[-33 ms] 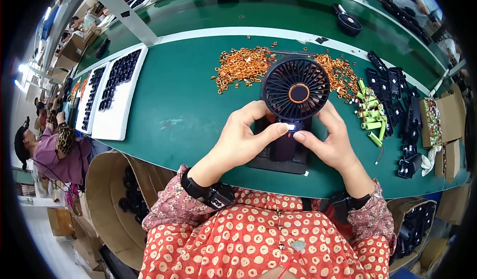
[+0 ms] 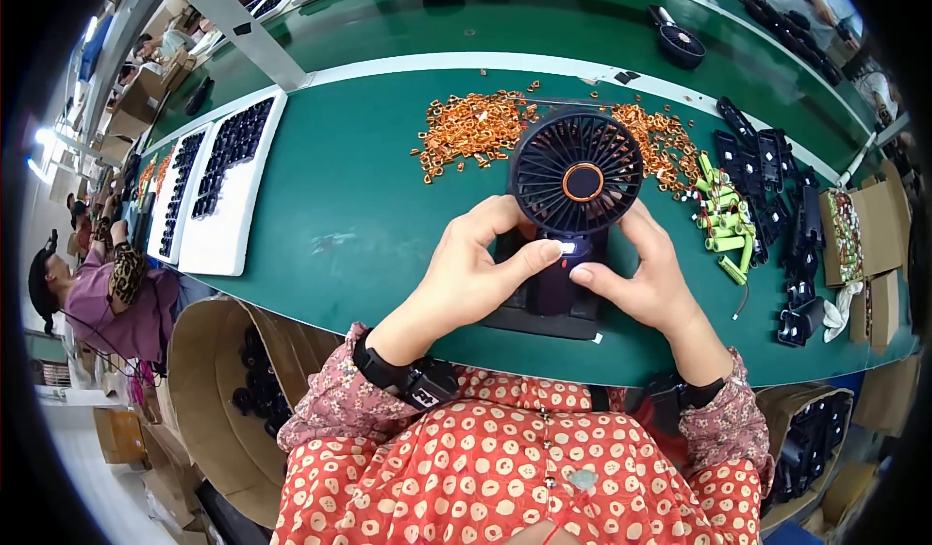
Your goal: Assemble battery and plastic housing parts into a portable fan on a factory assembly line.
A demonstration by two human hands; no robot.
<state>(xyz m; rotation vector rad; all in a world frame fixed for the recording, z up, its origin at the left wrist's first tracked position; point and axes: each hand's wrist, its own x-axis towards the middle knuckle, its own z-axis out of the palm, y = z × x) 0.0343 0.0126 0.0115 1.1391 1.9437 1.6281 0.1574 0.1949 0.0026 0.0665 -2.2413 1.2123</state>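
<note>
A dark handheld fan [image 2: 581, 183] with a round grille and an orange ring at its centre is held upright between my two hands. My left hand [image 2: 476, 262] grips it from the left, fingers behind the head and thumb at a small light-coloured patch on the neck. On the other side my right hand [image 2: 646, 275] has its fingers behind the fan head, their tips hidden, and its thumb beside the handle. The fan's handle points down over a black block-like base [image 2: 573, 327] on the green table; whether it touches the base I cannot tell.
Behind the fan lie heaps of small orange parts [image 2: 476, 128]. To the right are green battery cells [image 2: 723, 220], black casings [image 2: 804, 244] and a carton [image 2: 879, 225]. White trays [image 2: 218, 244] of black parts stand left. Another person [image 2: 112, 297] sits far left. Cardboard bins [image 2: 209, 380] flank me.
My right thumb has slid slightly down beside the fan's neck. The fan and my left hand are nearly where they were.
</note>
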